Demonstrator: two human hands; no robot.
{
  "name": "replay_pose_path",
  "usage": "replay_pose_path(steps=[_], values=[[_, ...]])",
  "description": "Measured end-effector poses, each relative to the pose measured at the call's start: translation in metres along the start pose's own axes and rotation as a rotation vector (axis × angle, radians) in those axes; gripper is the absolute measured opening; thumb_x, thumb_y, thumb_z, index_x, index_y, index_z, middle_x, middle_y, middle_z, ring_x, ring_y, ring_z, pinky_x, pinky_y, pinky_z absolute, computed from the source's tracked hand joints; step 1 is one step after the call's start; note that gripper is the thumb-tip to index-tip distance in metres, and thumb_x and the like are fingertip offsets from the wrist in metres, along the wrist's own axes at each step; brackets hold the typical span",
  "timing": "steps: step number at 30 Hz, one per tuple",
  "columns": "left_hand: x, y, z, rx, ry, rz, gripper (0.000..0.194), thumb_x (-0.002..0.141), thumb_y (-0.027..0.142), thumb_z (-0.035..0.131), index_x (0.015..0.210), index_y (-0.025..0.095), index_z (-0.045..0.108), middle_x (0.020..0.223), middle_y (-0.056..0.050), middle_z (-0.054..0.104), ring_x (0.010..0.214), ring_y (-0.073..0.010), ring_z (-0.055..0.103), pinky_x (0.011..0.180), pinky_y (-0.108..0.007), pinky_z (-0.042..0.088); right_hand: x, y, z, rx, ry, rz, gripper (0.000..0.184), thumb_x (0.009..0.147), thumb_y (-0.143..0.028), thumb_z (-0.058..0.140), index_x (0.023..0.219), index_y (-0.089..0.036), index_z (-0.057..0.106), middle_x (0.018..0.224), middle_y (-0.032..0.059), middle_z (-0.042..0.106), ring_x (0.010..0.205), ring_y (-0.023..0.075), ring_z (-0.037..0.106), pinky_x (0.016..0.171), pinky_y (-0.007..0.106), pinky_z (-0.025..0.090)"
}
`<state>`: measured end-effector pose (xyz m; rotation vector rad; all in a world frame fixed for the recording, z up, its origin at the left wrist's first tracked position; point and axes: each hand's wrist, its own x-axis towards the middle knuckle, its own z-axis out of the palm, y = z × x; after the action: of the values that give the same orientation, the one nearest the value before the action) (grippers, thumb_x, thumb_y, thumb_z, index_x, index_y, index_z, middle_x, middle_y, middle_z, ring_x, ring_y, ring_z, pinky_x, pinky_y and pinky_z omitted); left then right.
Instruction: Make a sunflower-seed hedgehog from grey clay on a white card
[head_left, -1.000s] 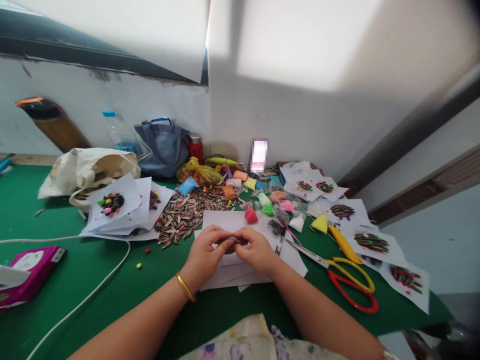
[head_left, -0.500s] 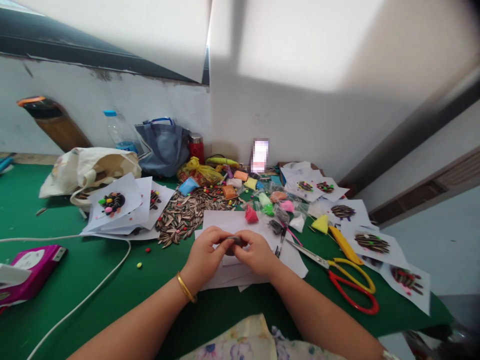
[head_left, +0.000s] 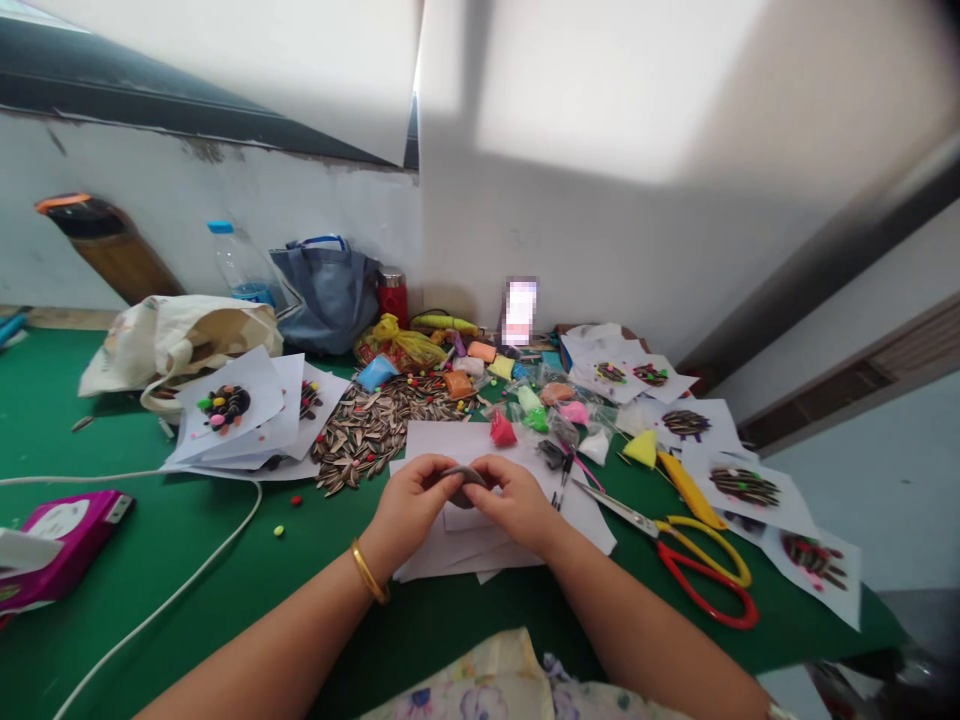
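Observation:
A flattened piece of dark grey modelling clay [head_left: 466,482] is pinched between both hands. My left hand [head_left: 416,507], with a gold bangle at the wrist, grips its left side, thumb on top. On its right side, my right hand [head_left: 517,503] closes in the same way. Both hands are over white paper sheets [head_left: 442,440] on the green table. A heap of striped sunflower seeds [head_left: 375,430] lies beyond the left hand. Just past the papers are bags of coloured clay, including a red piece [head_left: 502,430] and a dark grey bag [head_left: 553,454].
Open scissors [head_left: 675,540] with red and yellow handles lie right of my right forearm. Finished seed pictures on paper [head_left: 787,515] line the right edge; others [head_left: 255,440] are stacked left. A white cable [head_left: 202,570] crosses the left side. A phone [head_left: 520,312] leans on the wall.
The clay has been turned slightly in my fingers and shows a wider, flatter face. My hands have barely shifted; the things on the table have stayed put.

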<state>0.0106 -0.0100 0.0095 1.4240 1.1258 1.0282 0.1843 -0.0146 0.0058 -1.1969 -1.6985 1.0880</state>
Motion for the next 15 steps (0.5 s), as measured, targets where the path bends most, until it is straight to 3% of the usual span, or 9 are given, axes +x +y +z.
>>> replay_pose_path(steps=[3,5,8,10,13,15], values=[[-0.0006,0.0016,-0.0012,0.09,0.011,0.098,0.031,0.077,0.034,0.07,0.105,0.02,0.069,0.1,-0.006,0.069,0.09,-0.0196,0.064,0.079,-0.031,0.052,-0.0004,-0.0026,-0.0007,0.034,-0.031,0.058,0.013,0.084,-0.03,0.06,0.087,-0.019,0.065,0.074,-0.0012,0.065,0.067,0.0129,0.056,0.062,0.025,0.042],[-0.0005,0.0019,-0.0025,0.16,0.02,0.155,0.023,0.078,0.033,0.068,0.097,0.021,0.072,0.094,-0.005,0.069,0.086,-0.0186,0.064,0.077,-0.03,0.051,-0.0005,-0.0039,-0.0005,-0.014,-0.036,0.047,0.011,0.082,-0.027,0.06,0.086,-0.019,0.066,0.074,-0.0016,0.064,0.067,0.0126,0.055,0.062,0.024,0.042],[0.0006,0.0011,-0.0043,0.167,0.043,0.111,0.018,0.08,0.035,0.065,0.079,0.019,0.073,0.078,-0.004,0.069,0.075,-0.018,0.063,0.071,-0.03,0.05,-0.0001,-0.0041,0.0002,-0.021,-0.021,0.024,0.014,0.08,-0.024,0.06,0.091,-0.019,0.067,0.081,-0.0009,0.066,0.072,0.013,0.057,0.066,0.024,0.043],[0.0014,0.0003,-0.0047,0.138,0.058,0.065,0.021,0.081,0.037,0.064,0.084,0.019,0.074,0.082,-0.005,0.071,0.077,-0.019,0.065,0.072,-0.03,0.051,0.0005,-0.0031,0.0002,-0.003,0.022,0.036,0.015,0.079,-0.026,0.061,0.091,-0.019,0.065,0.08,-0.001,0.066,0.072,0.0131,0.057,0.066,0.024,0.043],[0.0018,-0.0002,-0.0042,0.129,0.059,0.101,0.028,0.081,0.036,0.063,0.102,0.021,0.073,0.097,-0.006,0.072,0.088,-0.0205,0.066,0.076,-0.031,0.052,0.0012,-0.0018,0.0,0.0,0.049,0.053,0.013,0.079,-0.028,0.062,0.087,-0.018,0.064,0.075,-0.0017,0.064,0.069,0.013,0.056,0.064,0.024,0.043],[0.0016,0.0001,-0.0037,0.165,0.05,0.126,0.025,0.078,0.034,0.066,0.098,0.021,0.073,0.094,-0.006,0.072,0.086,-0.0203,0.066,0.075,-0.031,0.052,0.0014,-0.0016,0.0003,-0.005,0.028,0.047,0.012,0.079,-0.028,0.061,0.086,-0.019,0.064,0.075,-0.0017,0.064,0.069,0.013,0.056,0.064,0.024,0.043]])
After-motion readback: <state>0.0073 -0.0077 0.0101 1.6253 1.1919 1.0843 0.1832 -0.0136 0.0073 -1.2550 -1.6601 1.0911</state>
